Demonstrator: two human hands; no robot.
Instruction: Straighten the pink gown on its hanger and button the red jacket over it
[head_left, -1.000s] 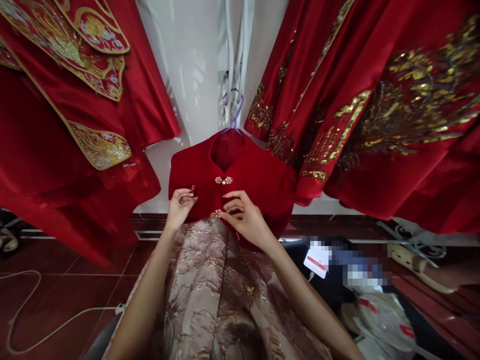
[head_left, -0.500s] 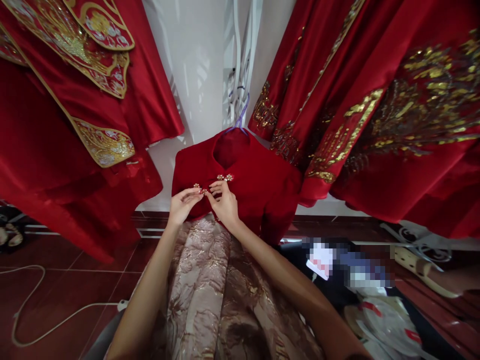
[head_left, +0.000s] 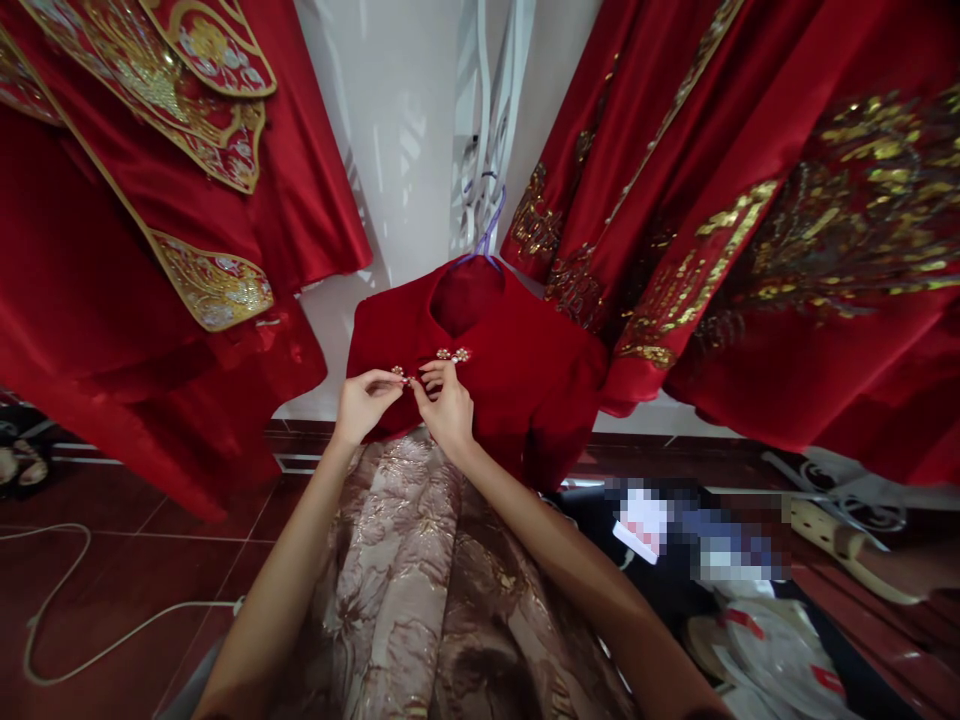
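A red long-sleeved jacket (head_left: 525,350) hangs in front of me on a purple hanger (head_left: 489,232). Its upper front bears a fastened jewelled frog button (head_left: 453,355). Below and left of that, a second jewelled frog button (head_left: 407,380) lies between my hands. My left hand (head_left: 366,405) pinches its left part between thumb and fingertips. From the right, my right hand (head_left: 448,408) pinches at its other part, its fingers bent over the jacket front. Whether the two halves are joined is too small to tell. Patterned pinkish-gold brocade fabric (head_left: 405,560) spreads below the hands.
Red satin gowns with gold embroidery (head_left: 217,275) hang at left, and sequinned red gowns (head_left: 697,270) at right. A white metal stand (head_left: 491,100) rises behind the jacket. A white cable (head_left: 112,645) crosses the tiled floor. Clear plastic packaging (head_left: 780,650) lies lower right.
Both hands stay at the second frog button with only slight finger movement. The view has shifted a little; the jacket appears slightly farther right.
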